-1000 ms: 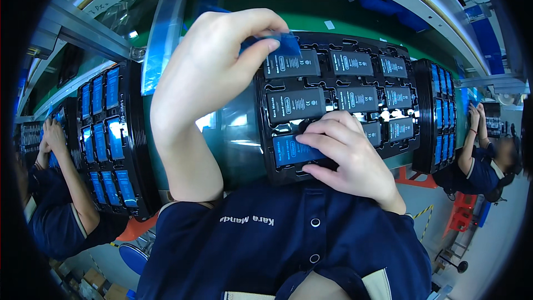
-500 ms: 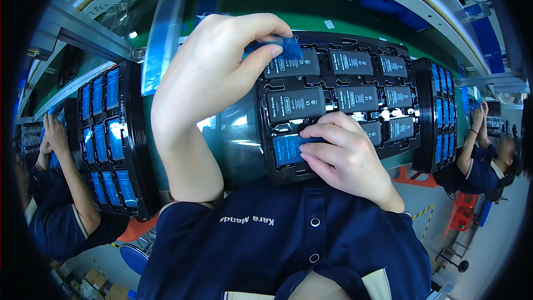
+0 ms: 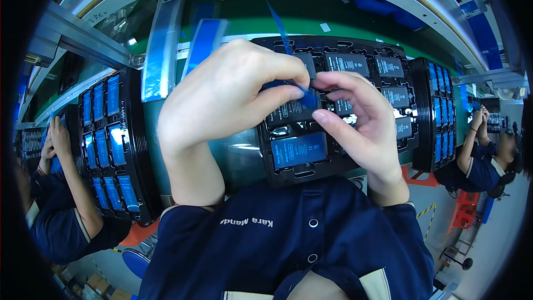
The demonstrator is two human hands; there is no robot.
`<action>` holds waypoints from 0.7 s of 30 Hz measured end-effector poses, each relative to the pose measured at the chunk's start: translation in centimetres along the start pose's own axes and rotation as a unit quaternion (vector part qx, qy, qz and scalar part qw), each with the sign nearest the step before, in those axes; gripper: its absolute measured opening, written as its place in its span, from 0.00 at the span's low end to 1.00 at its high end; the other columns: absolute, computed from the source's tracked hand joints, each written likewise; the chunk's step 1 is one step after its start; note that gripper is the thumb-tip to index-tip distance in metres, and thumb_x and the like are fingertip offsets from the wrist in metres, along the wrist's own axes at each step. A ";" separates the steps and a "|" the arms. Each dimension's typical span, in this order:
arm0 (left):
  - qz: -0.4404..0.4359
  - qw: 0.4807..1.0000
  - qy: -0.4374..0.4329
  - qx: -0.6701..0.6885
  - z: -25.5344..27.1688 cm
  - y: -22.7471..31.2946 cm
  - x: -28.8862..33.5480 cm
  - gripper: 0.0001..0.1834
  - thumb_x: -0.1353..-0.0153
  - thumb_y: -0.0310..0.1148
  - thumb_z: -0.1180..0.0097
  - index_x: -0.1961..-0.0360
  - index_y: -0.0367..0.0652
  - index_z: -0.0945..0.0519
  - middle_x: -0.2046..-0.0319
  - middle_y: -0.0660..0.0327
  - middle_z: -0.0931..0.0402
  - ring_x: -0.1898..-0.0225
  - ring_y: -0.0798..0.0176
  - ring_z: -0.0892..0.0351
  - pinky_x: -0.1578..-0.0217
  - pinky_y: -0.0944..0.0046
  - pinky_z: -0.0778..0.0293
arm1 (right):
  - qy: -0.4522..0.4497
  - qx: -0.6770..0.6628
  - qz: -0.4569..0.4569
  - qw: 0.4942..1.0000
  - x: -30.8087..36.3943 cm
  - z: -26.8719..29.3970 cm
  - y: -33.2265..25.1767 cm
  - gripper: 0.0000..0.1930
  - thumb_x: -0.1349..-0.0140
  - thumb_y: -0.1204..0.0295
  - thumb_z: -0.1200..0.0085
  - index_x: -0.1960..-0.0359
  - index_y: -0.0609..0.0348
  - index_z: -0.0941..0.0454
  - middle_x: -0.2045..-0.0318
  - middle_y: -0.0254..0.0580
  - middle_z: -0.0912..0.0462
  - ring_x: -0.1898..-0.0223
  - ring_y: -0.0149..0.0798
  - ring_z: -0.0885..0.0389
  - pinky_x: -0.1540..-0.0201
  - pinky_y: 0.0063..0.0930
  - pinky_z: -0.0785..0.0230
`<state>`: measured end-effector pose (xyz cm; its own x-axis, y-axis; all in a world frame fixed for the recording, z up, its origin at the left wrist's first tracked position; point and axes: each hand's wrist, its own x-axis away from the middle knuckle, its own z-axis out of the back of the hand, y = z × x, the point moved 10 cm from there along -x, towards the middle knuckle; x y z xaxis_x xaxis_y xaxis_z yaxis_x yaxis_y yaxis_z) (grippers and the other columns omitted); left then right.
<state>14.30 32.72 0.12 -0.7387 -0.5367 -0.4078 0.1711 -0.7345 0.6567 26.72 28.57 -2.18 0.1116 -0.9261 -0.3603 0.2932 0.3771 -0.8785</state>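
Note:
My left hand (image 3: 239,91) pinches thin blue film between thumb and fingers, over the left column of a black moulded tray (image 3: 261,161). One piece of the blue film (image 3: 310,100) hangs below the fingertips, and a thin strip sticks up behind the hand. Close to the right of that film is my right hand (image 3: 363,119), its thumb and fingers apart with nothing seen between them. Flat dark grey batteries (image 3: 347,65) lie in the tray's pockets. The front left battery (image 3: 298,150) is covered in blue film. Part of the tray's middle is hidden behind my hands.
Stacked black trays of blue-covered batteries stand left (image 3: 108,144) and right (image 3: 436,116). Clear-and-blue film sheets (image 3: 161,50) lie on the green bench (image 3: 244,16). Metal frame bars (image 3: 83,33) cross the left. A co-worker (image 3: 66,211) sits left, another (image 3: 488,158) right.
My right hand has left the front left battery and risen beside my left hand, its fingers spreading. My left hand has come slightly nearer and rightward with the blue film.

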 end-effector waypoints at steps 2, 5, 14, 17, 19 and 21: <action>-0.005 1.000 -0.001 0.000 0.0 0.0 0.0 0.07 0.48 0.24 0.36 0.67 0.35 0.18 0.73 0.54 0.18 0.73 0.54 0.18 0.72 0.64 0.26 | -0.020 -0.043 -0.023 0.999 -0.2 -0.6 0.6 0.13 0.46 0.79 0.35 0.58 0.63 0.18 0.62 0.42 0.17 0.62 0.32 0.19 0.59 0.23 0.28; 0.060 0.997 -0.042 -0.002 0.3 -0.6 0.1 0.07 0.46 0.27 0.36 0.67 0.35 0.18 0.73 0.55 0.18 0.72 0.58 0.18 0.70 0.65 0.26 | 0.005 -0.088 -0.071 0.994 -0.1 -0.4 1.5 0.06 0.44 0.81 0.37 0.64 0.63 0.16 0.66 0.38 0.17 0.67 0.25 0.20 0.63 0.18 0.29; 0.398 0.885 0.094 -0.222 7.4 -8.5 5.5 0.23 0.37 0.43 0.42 0.75 0.29 0.18 0.84 0.55 0.24 0.78 0.63 0.22 0.73 0.66 0.30 | 0.121 -0.202 -0.120 0.964 0.9 3.4 5.5 0.08 0.40 0.83 0.41 0.59 0.66 0.20 0.64 0.41 0.16 0.64 0.28 0.18 0.56 0.19 0.25; 0.375 0.893 0.025 -0.248 5.9 -8.8 5.1 0.20 0.40 0.41 0.39 0.76 0.30 0.18 0.85 0.53 0.26 0.81 0.62 0.25 0.77 0.64 0.32 | 0.078 -0.209 -0.197 0.955 1.6 2.3 7.5 0.08 0.40 0.83 0.40 0.60 0.66 0.20 0.69 0.39 0.15 0.69 0.25 0.18 0.62 0.17 0.25; 0.375 0.913 -0.010 -0.162 3.8 -9.3 5.1 0.15 0.46 0.36 0.36 0.76 0.31 0.18 0.83 0.53 0.24 0.81 0.62 0.24 0.77 0.63 0.31 | 0.060 -0.200 -0.237 0.949 2.1 1.2 8.0 0.10 0.43 0.84 0.39 0.59 0.67 0.21 0.68 0.39 0.16 0.69 0.24 0.18 0.63 0.16 0.24; 0.339 0.930 -0.084 -0.117 1.4 -8.5 4.4 0.12 0.50 0.33 0.34 0.76 0.33 0.17 0.82 0.53 0.22 0.79 0.60 0.22 0.76 0.62 0.29 | 0.046 -0.184 -0.253 0.949 2.2 0.6 8.2 0.11 0.44 0.84 0.38 0.58 0.68 0.21 0.68 0.38 0.16 0.68 0.24 0.18 0.64 0.15 0.24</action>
<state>8.67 37.24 -6.36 -0.4979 -0.8510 0.1668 0.7566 -0.3322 0.5632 29.98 29.59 -9.98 -0.0429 -0.9911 0.1264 -0.0661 -0.1234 -0.9902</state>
